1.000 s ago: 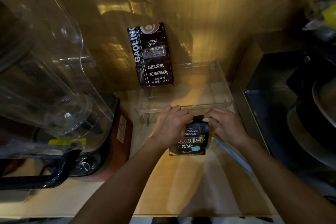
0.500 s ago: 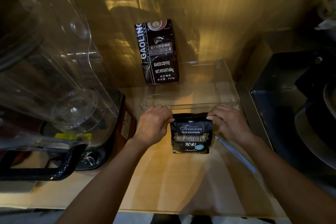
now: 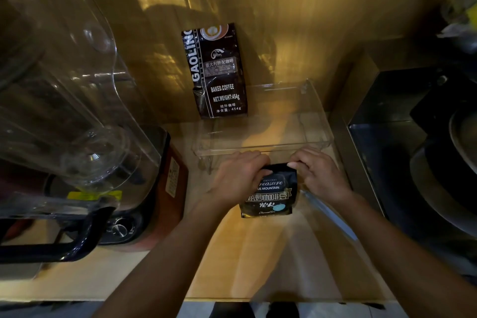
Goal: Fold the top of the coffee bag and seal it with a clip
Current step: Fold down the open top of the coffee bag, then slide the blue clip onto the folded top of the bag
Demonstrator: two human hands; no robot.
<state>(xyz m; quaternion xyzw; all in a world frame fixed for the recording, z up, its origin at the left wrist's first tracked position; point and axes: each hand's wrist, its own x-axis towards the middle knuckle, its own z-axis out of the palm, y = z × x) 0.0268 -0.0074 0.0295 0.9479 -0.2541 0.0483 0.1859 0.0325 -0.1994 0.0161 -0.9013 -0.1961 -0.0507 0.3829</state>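
Note:
A small black coffee bag (image 3: 271, 195) with "Treasure Blue Mountain" lettering stands on the wooden counter in the middle of the view. My left hand (image 3: 238, 177) grips its top left corner and covers part of the label. My right hand (image 3: 316, 174) pinches the top right corner, fingers curled over the bag's upper edge. The top edge looks bent down between the two hands. A long pale clip (image 3: 329, 214) lies on the counter just right of the bag, under my right wrist.
A larger black Gaoling coffee bag (image 3: 219, 72) leans against the back wall. A clear plastic tray (image 3: 320, 121) sits right behind the small bag. A blender with a clear jug (image 3: 77, 116) fills the left side. A dark sink with pans (image 3: 426, 157) lies to the right.
Both hands have moved inward along the bag's top; half a second ago they held the outer corners with the whole label showing, now the left hand covers part of it.

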